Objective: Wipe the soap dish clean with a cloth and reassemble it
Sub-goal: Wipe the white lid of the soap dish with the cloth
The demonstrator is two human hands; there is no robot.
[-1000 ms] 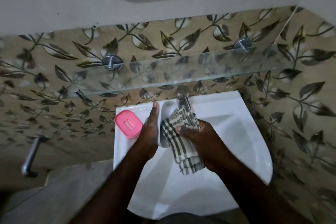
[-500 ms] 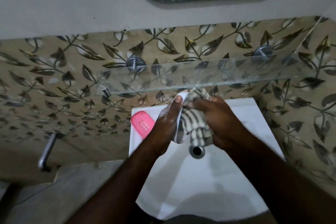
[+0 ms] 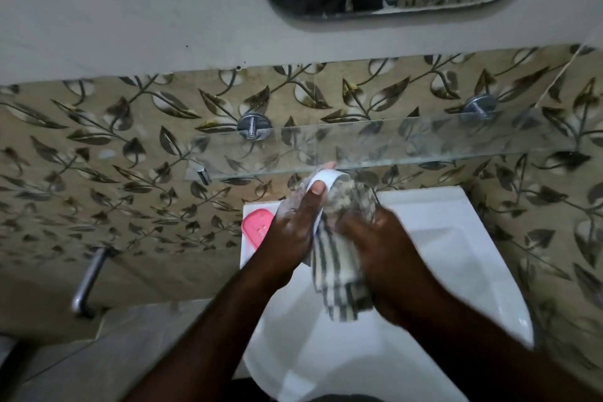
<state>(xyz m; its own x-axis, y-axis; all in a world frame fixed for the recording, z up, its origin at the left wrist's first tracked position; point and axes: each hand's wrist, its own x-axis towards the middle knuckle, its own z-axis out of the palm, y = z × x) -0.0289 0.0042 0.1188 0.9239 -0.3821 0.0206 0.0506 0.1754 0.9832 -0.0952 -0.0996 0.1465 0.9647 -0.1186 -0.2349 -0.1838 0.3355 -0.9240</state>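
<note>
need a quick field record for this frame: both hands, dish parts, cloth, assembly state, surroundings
left hand: grips the white dish part, thumb on its rim
right hand: holds the striped cloth against the white dish part
striped cloth: bunched at the part, loose end hanging between the hands
pink slotted part: lies on the sink at its back-left rim, partly hidden by the left hand
assembly: the two parts are apart, not yet reassembled
above: glass shelf on leaf-patterned tiles
</note>
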